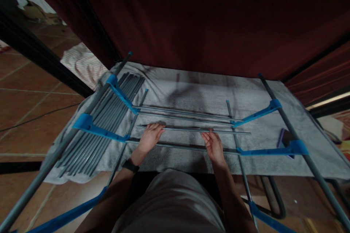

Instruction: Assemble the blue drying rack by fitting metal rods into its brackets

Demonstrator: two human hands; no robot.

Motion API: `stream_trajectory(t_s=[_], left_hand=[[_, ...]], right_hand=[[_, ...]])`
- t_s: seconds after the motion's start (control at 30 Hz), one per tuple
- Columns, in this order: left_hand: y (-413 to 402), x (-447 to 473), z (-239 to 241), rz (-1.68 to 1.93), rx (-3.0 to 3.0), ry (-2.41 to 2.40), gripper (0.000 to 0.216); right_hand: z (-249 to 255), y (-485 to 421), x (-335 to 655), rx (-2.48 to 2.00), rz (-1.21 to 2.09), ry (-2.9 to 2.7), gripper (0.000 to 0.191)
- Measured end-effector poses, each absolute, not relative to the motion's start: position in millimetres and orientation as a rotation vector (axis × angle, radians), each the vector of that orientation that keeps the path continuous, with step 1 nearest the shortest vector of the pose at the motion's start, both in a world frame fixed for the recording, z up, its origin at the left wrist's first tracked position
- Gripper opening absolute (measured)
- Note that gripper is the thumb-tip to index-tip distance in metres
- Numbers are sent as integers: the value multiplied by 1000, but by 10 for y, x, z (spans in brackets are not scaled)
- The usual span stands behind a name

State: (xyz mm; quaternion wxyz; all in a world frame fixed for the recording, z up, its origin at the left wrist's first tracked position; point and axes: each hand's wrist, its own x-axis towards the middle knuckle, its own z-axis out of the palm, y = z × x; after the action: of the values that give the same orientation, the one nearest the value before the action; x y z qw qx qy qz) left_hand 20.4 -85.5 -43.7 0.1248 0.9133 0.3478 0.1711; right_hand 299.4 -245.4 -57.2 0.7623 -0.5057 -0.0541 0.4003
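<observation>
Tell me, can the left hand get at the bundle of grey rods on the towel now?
Probably yes, but not freely: the left hand is shut on a thin rod, and a blue bracket crosses over the bundle of grey rods just to its left.

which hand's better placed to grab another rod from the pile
Left, probably: the left hand grips the held rod at the end nearer the pile of grey rods lying on the towel, while the right hand is farther off.
</observation>
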Motion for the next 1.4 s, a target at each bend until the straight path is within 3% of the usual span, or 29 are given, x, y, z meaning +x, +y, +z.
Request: stream_trajectory(t_s=[0.77, 1.4], left_hand=[[-820, 215, -477, 500, 2539, 988, 22], [-835, 232, -437, 464, 2514, 993, 23]], right_hand=[[-616, -2453, 3026, -1096, 868, -107, 22], [-595, -2441, 3037, -1114, 863, -92, 26]])
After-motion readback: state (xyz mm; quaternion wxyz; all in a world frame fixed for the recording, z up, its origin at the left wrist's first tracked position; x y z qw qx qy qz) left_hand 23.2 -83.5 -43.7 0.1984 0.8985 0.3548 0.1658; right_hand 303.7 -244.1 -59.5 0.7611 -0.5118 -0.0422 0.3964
